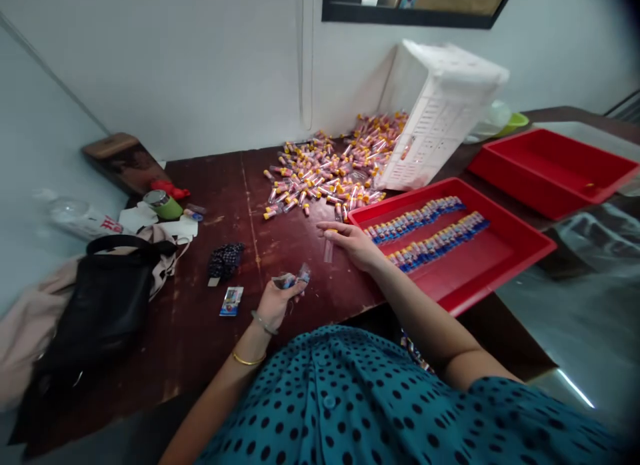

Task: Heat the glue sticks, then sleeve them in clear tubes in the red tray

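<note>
My left hand [281, 298] is closed around small printed wrappers [303, 274], some of which stick out past the fingers. In my right hand [354, 241], a clear tube with a yellow cap [329, 249] hangs between thumb and fingers, just above the table. Beyond it a large heap of yellow-capped tubes with pink contents [325, 175] spreads over the table. Right of my right hand, the red tray [463, 281] holds two rows of tubes with blue printed wrapping [440, 240]. A flat printed packet [231, 301] lies left of my left hand.
A white plastic basket [435, 111] leans tipped behind the red tray. Farther right stands another red bin [550, 165]. On the left are a black bag [103, 305], a green-sided jar [163, 205], a plastic bottle [83, 218] and a dark patterned bundle [226, 259].
</note>
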Motion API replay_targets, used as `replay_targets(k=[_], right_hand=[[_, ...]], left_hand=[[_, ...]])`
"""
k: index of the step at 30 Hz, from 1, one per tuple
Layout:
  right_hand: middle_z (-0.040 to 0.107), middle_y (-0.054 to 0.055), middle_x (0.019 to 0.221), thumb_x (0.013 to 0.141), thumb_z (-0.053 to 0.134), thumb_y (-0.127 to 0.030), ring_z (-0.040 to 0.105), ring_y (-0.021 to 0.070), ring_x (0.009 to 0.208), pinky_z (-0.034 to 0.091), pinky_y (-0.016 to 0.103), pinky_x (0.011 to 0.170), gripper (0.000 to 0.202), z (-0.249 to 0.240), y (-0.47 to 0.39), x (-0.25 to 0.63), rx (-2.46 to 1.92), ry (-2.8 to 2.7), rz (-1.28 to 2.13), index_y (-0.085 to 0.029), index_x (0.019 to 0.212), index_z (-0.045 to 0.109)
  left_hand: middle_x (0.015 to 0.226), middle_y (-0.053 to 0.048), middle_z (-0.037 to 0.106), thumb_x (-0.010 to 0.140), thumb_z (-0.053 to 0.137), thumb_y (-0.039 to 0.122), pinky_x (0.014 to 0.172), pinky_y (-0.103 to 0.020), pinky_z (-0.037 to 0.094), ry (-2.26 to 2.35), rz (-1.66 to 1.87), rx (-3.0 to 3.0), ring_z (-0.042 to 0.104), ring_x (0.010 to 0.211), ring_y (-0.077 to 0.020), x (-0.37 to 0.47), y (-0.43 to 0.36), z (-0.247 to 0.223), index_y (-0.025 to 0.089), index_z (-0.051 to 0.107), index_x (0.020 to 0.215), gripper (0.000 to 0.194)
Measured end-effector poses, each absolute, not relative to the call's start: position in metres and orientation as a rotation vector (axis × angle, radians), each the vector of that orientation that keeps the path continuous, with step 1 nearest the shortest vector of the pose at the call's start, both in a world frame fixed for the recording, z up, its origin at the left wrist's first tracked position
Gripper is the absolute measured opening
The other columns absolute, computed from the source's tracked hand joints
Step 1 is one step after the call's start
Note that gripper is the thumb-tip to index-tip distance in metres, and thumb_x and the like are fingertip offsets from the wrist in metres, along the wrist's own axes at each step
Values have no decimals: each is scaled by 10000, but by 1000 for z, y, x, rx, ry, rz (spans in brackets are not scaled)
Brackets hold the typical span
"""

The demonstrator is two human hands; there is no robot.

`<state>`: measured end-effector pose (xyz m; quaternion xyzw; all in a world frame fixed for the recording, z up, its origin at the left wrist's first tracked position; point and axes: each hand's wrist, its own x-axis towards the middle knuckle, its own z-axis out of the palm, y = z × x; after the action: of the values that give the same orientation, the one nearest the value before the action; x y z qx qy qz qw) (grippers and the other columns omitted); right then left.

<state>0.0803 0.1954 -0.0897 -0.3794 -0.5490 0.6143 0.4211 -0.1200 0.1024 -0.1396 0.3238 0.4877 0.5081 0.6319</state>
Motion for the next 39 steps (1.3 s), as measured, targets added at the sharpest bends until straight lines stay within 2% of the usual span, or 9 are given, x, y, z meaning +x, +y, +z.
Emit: replay_targets(k=[5, 9, 12, 14, 16, 18, 24, 30, 39], right_hand=[[706, 46, 1103, 756, 755, -419, 636, 105, 765, 520, 256, 752, 452, -90, 180, 80, -833, -1150, 1745, -216, 1154, 693], [715, 49, 1047, 745, 764, -409, 632, 101, 737, 520, 254, 743, 446, -95, 175, 82, -878, -1130, 1753, -193, 1128, 691], [705, 30, 965, 752, 757, -400, 641, 124, 777, 525, 267, 751, 447, -100, 170, 85, -863, -1268, 1616, -187, 1131, 651], [687, 15, 954, 733, 779, -368, 645, 143, 851, 529, 270, 768, 447, -106, 164, 85, -841, -1351, 1446, -203, 1107, 598], [672, 8, 966, 734, 781, -357, 642, 146, 879, 532, 267, 769, 382, -113, 157, 84, -837, -1355, 1310, -213, 1007, 557], [664, 14, 976, 771, 748, -376, 644, 144, 862, 537, 273, 769, 300, -120, 147, 84, -847, -1332, 1278, -206, 907, 542], [680, 54, 1082, 774, 762, -347, 641, 195, 1038, 487, 338, 970, 277, -130, 112, 93, -910, -1353, 1208, -197, 973, 640], [695, 63, 1126, 809, 736, -336, 648, 205, 1063, 489, 354, 988, 214, -138, 110, 109, -950, -1290, 1213, -200, 964, 680], [730, 54, 1026, 790, 753, -364, 665, 204, 1018, 494, 359, 982, 194, -138, 140, 126, -978, -1283, 1159, -209, 902, 723]], left_hand=[[612, 17, 621, 556, 895, 282, 502, -203, 420, 1050, 1107, 778, 577, 566, -102, -106, 102, -133, 142, 638, 675, 316], [628, 8, 640, 579, 888, 290, 522, -209, 431, 950, 1057, 740, 602, 603, -120, -98, 105, -128, 152, 648, 705, 304], [664, -5, 668, 610, 872, 307, 561, -228, 465, 989, 1041, 798, 613, 629, -132, -91, 107, -129, 149, 678, 754, 289], [787, -30, 716, 623, 864, 320, 648, -254, 509, 1064, 1078, 837, 640, 709, -149, -84, 108, -130, 144, 713, 868, 338], [904, -43, 735, 635, 857, 342, 735, -266, 525, 1090, 1120, 793, 652, 797, -156, -78, 107, -131, 146, 723, 955, 397], [914, -26, 736, 646, 852, 355, 757, -259, 527, 1052, 1119, 672, 650, 811, -142, -73, 105, -130, 160, 724, 949, 383], [900, -12, 752, 579, 899, 308, 775, -217, 524, 926, 1061, 501, 665, 819, -119, -59, 100, -124, 169, 743, 900, 383], [912, -14, 762, 618, 879, 319, 770, -216, 518, 930, 1053, 547, 664, 818, -119, -41, 106, -119, 178, 758, 909, 345], [882, -7, 753, 640, 863, 324, 761, -219, 504, 960, 1030, 581, 655, 807, -119, -26, 134, -119, 184, 756, 889, 305]])
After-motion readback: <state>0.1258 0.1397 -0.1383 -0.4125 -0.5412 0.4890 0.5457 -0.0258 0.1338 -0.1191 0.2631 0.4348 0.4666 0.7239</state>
